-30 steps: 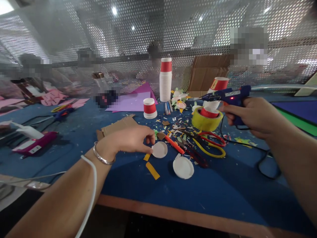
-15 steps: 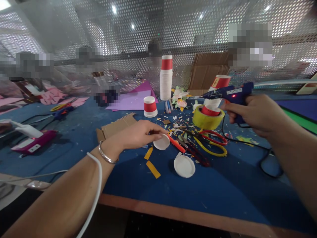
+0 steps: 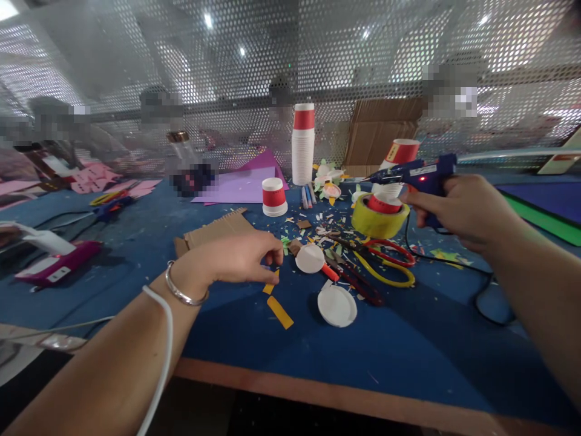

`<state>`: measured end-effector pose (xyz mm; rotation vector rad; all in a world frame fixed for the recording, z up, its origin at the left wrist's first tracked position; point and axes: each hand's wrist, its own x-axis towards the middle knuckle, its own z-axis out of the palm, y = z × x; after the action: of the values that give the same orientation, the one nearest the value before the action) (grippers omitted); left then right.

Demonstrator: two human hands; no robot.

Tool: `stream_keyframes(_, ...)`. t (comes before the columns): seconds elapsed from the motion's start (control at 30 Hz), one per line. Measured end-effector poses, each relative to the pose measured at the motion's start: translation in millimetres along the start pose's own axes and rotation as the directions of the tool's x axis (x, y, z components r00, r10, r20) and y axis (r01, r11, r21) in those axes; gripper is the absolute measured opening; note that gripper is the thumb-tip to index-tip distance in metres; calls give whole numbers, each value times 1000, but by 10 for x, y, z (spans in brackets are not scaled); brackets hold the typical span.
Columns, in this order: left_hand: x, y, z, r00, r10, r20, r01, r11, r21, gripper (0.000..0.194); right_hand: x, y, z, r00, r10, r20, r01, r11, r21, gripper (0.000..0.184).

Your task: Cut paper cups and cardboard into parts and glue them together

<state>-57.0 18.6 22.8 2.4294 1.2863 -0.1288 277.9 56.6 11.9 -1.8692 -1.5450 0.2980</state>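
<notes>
blue glue gun (image 3: 429, 172) had its red light lit, gripped in the right hand (image 3: 465, 206); left hand (image 3: 242, 255) loosely curled, fingertips apart, empty; scissors (image 3: 363, 247) lay between

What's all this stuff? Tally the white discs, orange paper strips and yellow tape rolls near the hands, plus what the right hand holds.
White discs: 2
Orange paper strips: 2
Yellow tape roll: 1
Glue gun in right hand: 1
Total: 6

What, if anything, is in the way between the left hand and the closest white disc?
Nothing visible blocks the direct path: bare blue tabletop shows between the left hand and the white disc. A brown scrap lies by the disc's far left edge, just off that path.
</notes>
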Motion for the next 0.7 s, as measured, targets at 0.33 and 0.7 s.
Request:
stream_keyframes(0.33,33,97,17,999,19,50,-16,997,-69,4,19,37,7,999,-9,38,6,997,74,42)
stream_keyframes(0.7,360,266,86,964,163,-207,-238,879,-413,15,3,18,-1,998,-44,34,42,998,37,50)
